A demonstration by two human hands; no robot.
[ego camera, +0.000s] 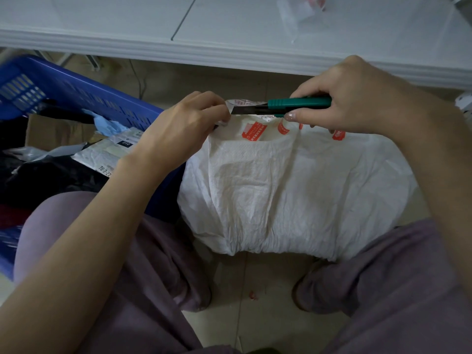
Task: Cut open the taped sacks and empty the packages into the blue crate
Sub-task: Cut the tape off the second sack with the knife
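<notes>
A full white woven sack with orange-printed tape along its top stands on the floor between my knees. My left hand pinches the sack's top left corner. My right hand grips a green utility knife, its dark blade extended leftwards and lying along the taped top edge, the tip close to my left fingers. The blue crate sits to the left, holding several packages: black bags, a brown box, a white mailer.
A white table runs across the top, its edge just beyond the sack; a clear plastic bag lies on it. My legs in purple trousers flank the sack. Tiled floor shows below, with a small red scrap.
</notes>
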